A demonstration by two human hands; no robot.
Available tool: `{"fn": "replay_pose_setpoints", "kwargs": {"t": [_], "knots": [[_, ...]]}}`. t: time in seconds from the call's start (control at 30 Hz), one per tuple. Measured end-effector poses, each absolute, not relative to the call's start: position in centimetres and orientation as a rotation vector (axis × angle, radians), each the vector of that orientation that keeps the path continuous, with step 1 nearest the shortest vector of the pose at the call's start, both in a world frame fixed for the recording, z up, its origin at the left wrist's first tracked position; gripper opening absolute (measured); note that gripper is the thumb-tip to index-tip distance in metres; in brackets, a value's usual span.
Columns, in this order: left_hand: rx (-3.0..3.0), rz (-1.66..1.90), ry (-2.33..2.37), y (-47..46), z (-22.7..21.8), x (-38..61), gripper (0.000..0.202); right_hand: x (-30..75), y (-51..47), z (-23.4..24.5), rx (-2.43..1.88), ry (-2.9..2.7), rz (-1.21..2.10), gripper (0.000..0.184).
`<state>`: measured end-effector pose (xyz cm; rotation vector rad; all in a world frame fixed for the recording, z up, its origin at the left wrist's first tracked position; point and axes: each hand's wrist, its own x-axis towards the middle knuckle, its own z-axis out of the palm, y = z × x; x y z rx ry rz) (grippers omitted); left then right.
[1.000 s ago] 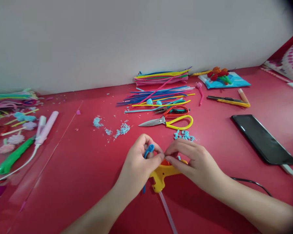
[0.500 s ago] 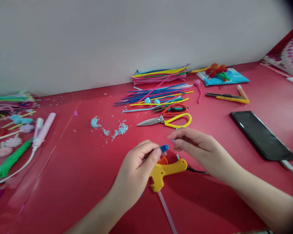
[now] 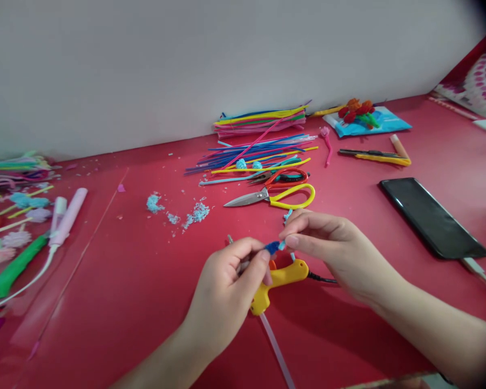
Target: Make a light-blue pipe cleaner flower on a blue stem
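My left hand (image 3: pixel 233 281) is closed, thumb and forefinger pinching a small dark-blue fuzzy piece (image 3: pixel 272 248) that looks like curled pipe cleaner. Facing it, my right hand (image 3: pixel 332 246) pinches a small light-blue fuzzy piece (image 3: pixel 282 245), whose end meets the blue one. Most of both pieces is hidden by the fingers. Beneath my hands lies a yellow glue gun (image 3: pixel 285 275) with a clear glue stick (image 3: pixel 277 351) sticking out toward me; my left fingers cover part of it. Just beyond my right fingertips is another light-blue bit (image 3: pixel 287 216).
Yellow-and-red-handled scissors (image 3: pixel 267 197) and pliers (image 3: pixel 263 177) lie beyond my hands, before scattered pipe cleaners (image 3: pixel 251 154). Light-blue clippings (image 3: pixel 196 214) are left of them. A phone (image 3: pixel 433 219) rests at right; a green-handled tool (image 3: pixel 18 267) and a pink cabled tool (image 3: pixel 68 219) at left.
My right hand has moved slightly left, bringing the light-blue piece up against the dark-blue one. My left hand keeps its pinch. The whole view has shifted a little.
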<state>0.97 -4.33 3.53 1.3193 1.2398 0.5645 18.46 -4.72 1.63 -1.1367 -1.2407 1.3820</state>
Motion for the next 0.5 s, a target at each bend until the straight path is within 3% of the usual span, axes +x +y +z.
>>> {"fn": "replay_pose_setpoints", "kwargs": {"t": [0.5], "knots": [[1.225, 0.577, 1.172, -4.58, 3.05, 1.27, 0.021, 17.71, -4.85, 1.78, -1.149, -1.115, 1.463, 0.008]]}}
